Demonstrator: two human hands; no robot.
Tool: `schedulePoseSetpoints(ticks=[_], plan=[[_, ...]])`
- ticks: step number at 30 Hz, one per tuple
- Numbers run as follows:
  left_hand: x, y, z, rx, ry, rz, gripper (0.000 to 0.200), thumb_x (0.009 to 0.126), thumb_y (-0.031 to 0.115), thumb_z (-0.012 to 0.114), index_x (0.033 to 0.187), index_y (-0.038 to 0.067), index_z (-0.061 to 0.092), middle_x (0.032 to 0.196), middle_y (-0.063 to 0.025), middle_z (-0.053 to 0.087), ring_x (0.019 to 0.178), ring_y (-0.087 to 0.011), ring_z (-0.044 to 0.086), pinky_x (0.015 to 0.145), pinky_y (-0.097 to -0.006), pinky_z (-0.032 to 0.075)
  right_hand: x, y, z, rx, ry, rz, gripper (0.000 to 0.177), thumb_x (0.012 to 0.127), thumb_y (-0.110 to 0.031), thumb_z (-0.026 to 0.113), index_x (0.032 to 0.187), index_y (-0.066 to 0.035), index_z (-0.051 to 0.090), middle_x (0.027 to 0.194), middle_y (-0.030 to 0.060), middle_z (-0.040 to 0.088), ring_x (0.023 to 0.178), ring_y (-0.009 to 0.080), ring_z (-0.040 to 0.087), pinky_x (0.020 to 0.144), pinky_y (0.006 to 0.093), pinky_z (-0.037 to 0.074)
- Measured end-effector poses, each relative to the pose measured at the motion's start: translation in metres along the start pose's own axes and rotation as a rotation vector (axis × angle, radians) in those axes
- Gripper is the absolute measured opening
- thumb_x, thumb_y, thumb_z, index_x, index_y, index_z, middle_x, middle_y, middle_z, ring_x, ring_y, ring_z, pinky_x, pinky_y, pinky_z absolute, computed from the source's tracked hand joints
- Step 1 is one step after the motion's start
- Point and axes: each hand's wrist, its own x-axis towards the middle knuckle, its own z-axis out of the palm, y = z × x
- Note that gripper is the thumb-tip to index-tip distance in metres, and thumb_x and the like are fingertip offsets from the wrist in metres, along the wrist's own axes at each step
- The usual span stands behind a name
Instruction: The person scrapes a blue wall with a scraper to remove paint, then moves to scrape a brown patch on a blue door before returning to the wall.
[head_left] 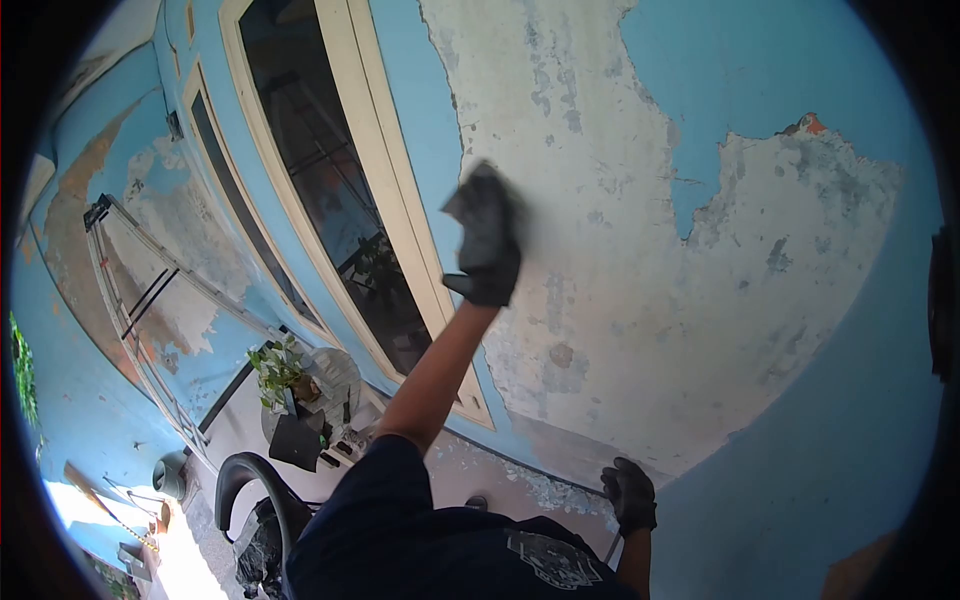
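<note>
Head view: left hand (488,235) is up at the stripped patch (610,290) of wall, which spreads mostly right of the fingers. Step looks like surface work on bare plaster; next move probably calls for even pressure, minding the blue paint (430,130) left of the fingers. Those fingers look bunched, but blur hides opening, contact and whether the dark angular shape (460,205) is glove or tool. Right hand (630,495) low, fingers curled, palm hidden, can't tell what it grips
</note>
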Motion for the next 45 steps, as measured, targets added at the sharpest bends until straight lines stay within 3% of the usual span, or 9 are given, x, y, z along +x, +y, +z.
schedulePoseSetpoints(ticks=[9, 13, 16, 18, 29, 33, 35, 37, 45], plan=[[0.002, 0.028, -0.007, 0.188, -0.320, 0.552, 0.072, 0.074, -0.013, 0.054, 0.144, -0.010, 0.043, 0.147, -0.0324, 0.047, 0.140, -0.0497, 0.043, 0.119, -0.0536, 0.035, -0.021, 0.022, -0.053, -0.362, 0.131, -0.386, 0.033, 0.095, -0.015, 0.066, 0.125, -0.003, 0.062, 0.107, 0.0165, 0.070, 0.103, 0.0313, 0.068, 0.089, 0.0418, 0.057], [0.018, -0.046, -0.003, -0.357, -0.264, -0.049, 0.067, 0.077, -0.009, 0.054, 0.143, -0.003, 0.050, 0.133, -0.0242, 0.063, 0.128, -0.0419, 0.059, 0.111, -0.0472, 0.047, -0.014, 0.015, -0.068, 0.257, 0.236, 0.014, 0.032, 0.094, -0.012, 0.066, 0.123, 0.000, 0.062, 0.107, 0.0173, 0.070, 0.101, 0.0304, 0.068, 0.088, 0.0407, 0.058], [0.002, 0.050, -0.008, 0.172, -0.183, 0.703, 0.047, 0.083, 0.000, 0.059, 0.129, -0.005, 0.062, 0.127, -0.0206, 0.066, 0.123, -0.0350, 0.064, 0.104, -0.0419, 0.053, 0.013, 0.049, -0.095, -0.183, 0.190, -0.258, 0.033, 0.093, -0.012, 0.066, 0.123, 0.000, 0.061, 0.107, 0.0177, 0.070, 0.099, 0.0294, 0.069, 0.087, 0.0403, 0.059], [0.007, -0.005, 0.027, -0.112, -0.148, 0.053, 0.060, 0.076, -0.010, 0.053, 0.135, -0.007, 0.058, 0.138, -0.0253, 0.059, 0.133, -0.0404, 0.055, 0.109, -0.0449, 0.047, 0.011, 0.031, -0.103, -0.898, 0.040, -0.627, 0.033, 0.093, -0.012, 0.065, 0.124, 0.000, 0.061, 0.108, 0.0175, 0.071, 0.098, 0.0295, 0.069, 0.088, 0.0410, 0.058], [-0.002, 0.109, 0.032, -0.040, -0.271, 0.681, 0.066, 0.077, -0.008, 0.056, 0.143, -0.006, 0.051, 0.148, -0.0275, 0.050, 0.138, -0.0435, 0.048, 0.111, -0.0496, 0.043, -0.001, 0.031, -0.096, 0.204, 0.209, 0.025, 0.033, 0.096, -0.009, 0.066, 0.128, -0.005, 0.061, 0.113, 0.0151, 0.071, 0.097, 0.0268, 0.070, 0.083, 0.0378, 0.056], [0.021, 0.028, 0.059, -0.093, -0.170, 0.225, 0.069, 0.081, -0.003, 0.056, 0.149, -0.003, 0.045, 0.152, -0.0251, 0.046, 0.136, -0.0408, 0.049, 0.113, -0.0456, 0.041, -0.016, 0.037, -0.111, 0.332, 0.174, 0.001, 0.031, 0.098, -0.016, 0.063, 0.128, -0.005, 0.061, 0.113, 0.0168, 0.071, 0.100, 0.0287, 0.069, 0.085, 0.0407, 0.055], [0.020, 0.050, 0.047, -0.063, -0.098, 0.329, 0.062, 0.084, -0.002, 0.055, 0.145, -0.006, 0.047, 0.148, -0.0241, 0.051, 0.133, -0.0379, 0.053, 0.114, -0.0448, 0.040, -0.023, 0.049, -0.127, -0.495, 0.173, -0.447, 0.034, 0.098, -0.019, 0.063, 0.129, -0.004, 0.060, 0.114, 0.0181, 0.071, 0.102, 0.0297, 0.069, 0.086, 0.0423, 0.055], [0.026, 0.074, 0.042, 0.044, -0.008, 0.602, 0.049, 0.091, 0.000, 0.052, 0.139, -0.010, 0.053, 0.140, -0.0220, 0.060, 0.129, -0.0325, 0.058, 0.114, -0.0436, 0.040, -0.030, 0.023, -0.125, 0.397, 0.178, 0.023, 0.035, 0.094, -0.010, 0.067, 0.127, -0.001, 0.060, 0.113, 0.0165, 0.071, 0.099, 0.0275, 0.070, 0.085, 0.0403, 0.057], [0.025, 0.066, 0.066, -0.228, -0.091, 0.429, 0.057, 0.083, -0.004, 0.053, 0.139, -0.011, 0.051, 0.140, -0.0259, 0.056, 0.133, -0.0376, 0.052, 0.118, -0.0454, 0.034, -0.038, 0.026, -0.144, 0.228, 0.304, -0.027, 0.035, 0.092, -0.018, 0.066, 0.125, -0.007, 0.063, 0.108, 0.0162, 0.071, 0.093, 0.0296, 0.068, 0.077, 0.0435, 0.053]])
